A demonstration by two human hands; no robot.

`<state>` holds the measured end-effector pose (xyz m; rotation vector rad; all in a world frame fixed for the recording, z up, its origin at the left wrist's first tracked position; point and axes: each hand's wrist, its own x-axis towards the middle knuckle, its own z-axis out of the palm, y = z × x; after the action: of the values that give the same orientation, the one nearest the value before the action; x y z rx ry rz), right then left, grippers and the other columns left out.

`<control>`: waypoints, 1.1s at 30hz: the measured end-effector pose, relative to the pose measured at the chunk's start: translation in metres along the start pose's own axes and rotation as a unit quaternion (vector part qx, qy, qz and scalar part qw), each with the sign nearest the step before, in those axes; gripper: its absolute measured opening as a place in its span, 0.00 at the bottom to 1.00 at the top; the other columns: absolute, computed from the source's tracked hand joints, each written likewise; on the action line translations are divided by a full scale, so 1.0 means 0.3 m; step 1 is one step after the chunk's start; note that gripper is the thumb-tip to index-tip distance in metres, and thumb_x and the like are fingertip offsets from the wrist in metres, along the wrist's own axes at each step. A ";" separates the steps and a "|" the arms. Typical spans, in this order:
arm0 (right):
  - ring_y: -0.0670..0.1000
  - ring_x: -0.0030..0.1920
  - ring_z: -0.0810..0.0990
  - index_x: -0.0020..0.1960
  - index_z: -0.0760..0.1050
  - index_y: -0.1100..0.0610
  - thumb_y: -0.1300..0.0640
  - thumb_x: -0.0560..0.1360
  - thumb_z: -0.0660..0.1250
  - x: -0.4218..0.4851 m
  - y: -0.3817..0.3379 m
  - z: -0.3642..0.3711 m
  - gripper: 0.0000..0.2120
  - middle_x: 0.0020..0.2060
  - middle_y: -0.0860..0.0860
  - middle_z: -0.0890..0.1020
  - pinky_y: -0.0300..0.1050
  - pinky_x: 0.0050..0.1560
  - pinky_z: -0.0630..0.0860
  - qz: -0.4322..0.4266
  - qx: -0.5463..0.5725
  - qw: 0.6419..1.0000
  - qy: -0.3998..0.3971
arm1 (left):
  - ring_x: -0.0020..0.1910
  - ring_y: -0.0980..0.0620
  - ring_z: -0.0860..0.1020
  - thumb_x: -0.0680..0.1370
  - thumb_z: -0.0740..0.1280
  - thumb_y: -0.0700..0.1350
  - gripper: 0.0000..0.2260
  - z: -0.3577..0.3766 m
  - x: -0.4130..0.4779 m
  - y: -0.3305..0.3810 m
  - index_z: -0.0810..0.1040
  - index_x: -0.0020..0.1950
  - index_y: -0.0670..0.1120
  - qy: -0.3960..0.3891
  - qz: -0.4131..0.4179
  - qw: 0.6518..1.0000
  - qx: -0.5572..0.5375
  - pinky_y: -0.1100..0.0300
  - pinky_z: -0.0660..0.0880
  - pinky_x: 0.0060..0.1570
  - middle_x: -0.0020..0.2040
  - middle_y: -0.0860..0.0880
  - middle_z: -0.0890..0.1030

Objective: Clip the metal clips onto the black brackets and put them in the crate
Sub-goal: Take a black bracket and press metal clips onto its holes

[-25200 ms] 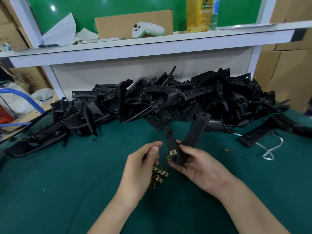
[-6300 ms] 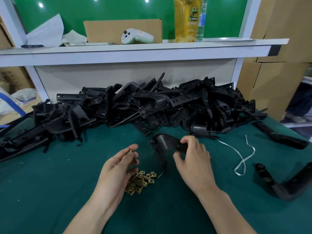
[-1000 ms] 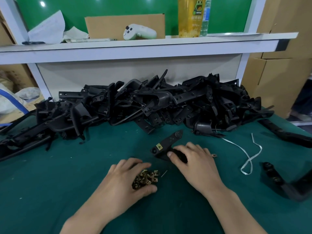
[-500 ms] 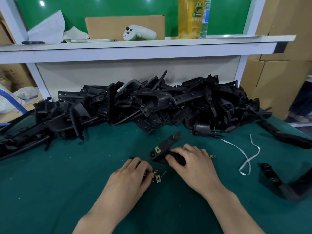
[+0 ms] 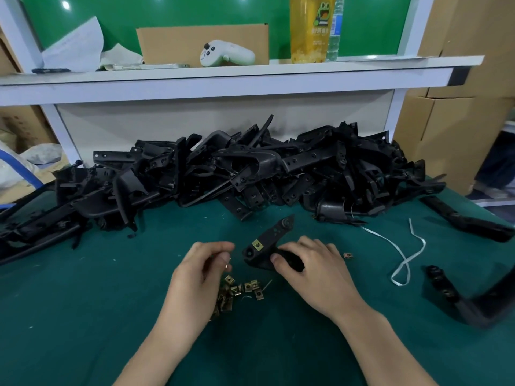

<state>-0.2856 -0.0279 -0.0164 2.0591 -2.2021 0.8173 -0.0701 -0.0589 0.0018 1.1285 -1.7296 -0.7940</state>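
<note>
My right hand (image 5: 312, 271) grips a black bracket (image 5: 271, 240) on the green mat; one brass clip (image 5: 257, 244) sits clipped on its near end. My left hand (image 5: 200, 271) hovers just left of it, with a small metal clip (image 5: 227, 266) pinched between thumb and fingertips. A little heap of loose brass clips (image 5: 239, 292) lies under and right of the left hand. One stray clip (image 5: 348, 255) lies right of my right hand. No crate is in view.
A big pile of black brackets (image 5: 237, 174) fills the back of the mat. Two more brackets lie at right (image 5: 468, 221) and lower right (image 5: 459, 299). A white strap (image 5: 404, 260) curls between them. The shelf (image 5: 223, 76) above holds a controller, bottles and cardboard.
My left hand rose off the clip heap with one clip pinched and moved slightly up toward the bracket. The right hand kept the bracket nearly still.
</note>
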 end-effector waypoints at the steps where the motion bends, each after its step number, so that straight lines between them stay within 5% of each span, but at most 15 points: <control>1: 0.43 0.49 0.72 0.59 0.77 0.40 0.30 0.76 0.47 0.000 -0.001 0.000 0.27 0.44 0.39 0.73 0.43 0.54 0.62 0.000 0.000 1.000 -0.001 | 0.41 0.63 0.80 0.82 0.66 0.43 0.11 -0.006 0.004 0.005 0.83 0.49 0.59 0.005 -0.034 0.998 -0.046 0.75 0.72 0.41 0.43 0.52 0.83; 5: 0.44 0.49 0.72 0.59 0.78 0.41 0.30 0.76 0.47 0.003 -0.003 -0.001 0.27 0.44 0.40 0.74 0.44 0.55 0.64 0.000 0.000 1.000 -0.003 | 0.41 0.58 0.81 0.81 0.66 0.39 0.12 -0.019 0.022 0.014 0.86 0.48 0.55 -0.006 -0.130 0.967 -0.220 0.63 0.77 0.45 0.45 0.51 0.86; 8: 0.43 0.50 0.72 0.59 0.78 0.41 0.29 0.76 0.46 0.003 -0.002 -0.001 0.28 0.44 0.40 0.74 0.44 0.56 0.64 -0.001 0.005 1.000 -0.003 | 0.44 0.57 0.81 0.81 0.65 0.35 0.12 -0.020 0.029 0.013 0.86 0.50 0.47 -0.018 -0.149 0.942 -0.300 0.63 0.79 0.44 0.52 0.47 0.86; 14: 0.44 0.51 0.73 0.59 0.77 0.41 0.30 0.76 0.48 0.001 0.000 0.002 0.27 0.46 0.40 0.75 0.44 0.57 0.65 -0.001 0.005 1.000 -0.008 | 0.46 0.57 0.82 0.79 0.67 0.33 0.14 -0.017 0.026 0.003 0.87 0.51 0.51 -0.030 -0.155 0.942 -0.297 0.60 0.76 0.52 0.53 0.50 0.86; 22: 0.43 0.51 0.72 0.60 0.77 0.41 0.30 0.76 0.48 0.001 -0.001 -0.002 0.27 0.46 0.40 0.75 0.44 0.57 0.64 -0.004 0.007 1.000 -0.013 | 0.44 0.53 0.83 0.78 0.68 0.38 0.11 -0.008 0.025 0.003 0.87 0.52 0.50 -0.053 -0.143 0.940 -0.307 0.65 0.79 0.47 0.49 0.48 0.86; 33: 0.43 0.50 0.72 0.59 0.77 0.41 0.30 0.76 0.46 0.000 -0.003 -0.004 0.28 0.44 0.40 0.75 0.44 0.56 0.64 -0.010 0.013 1.000 -0.014 | 0.46 0.52 0.83 0.72 0.68 0.35 0.13 -0.023 0.033 0.003 0.85 0.55 0.40 -0.074 -0.168 0.869 -0.460 0.62 0.81 0.47 0.54 0.40 0.85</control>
<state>-0.2852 -0.0274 -0.0152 2.1132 -2.1935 0.8243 -0.0661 -0.0680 0.0087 0.6891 -1.0088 -1.7201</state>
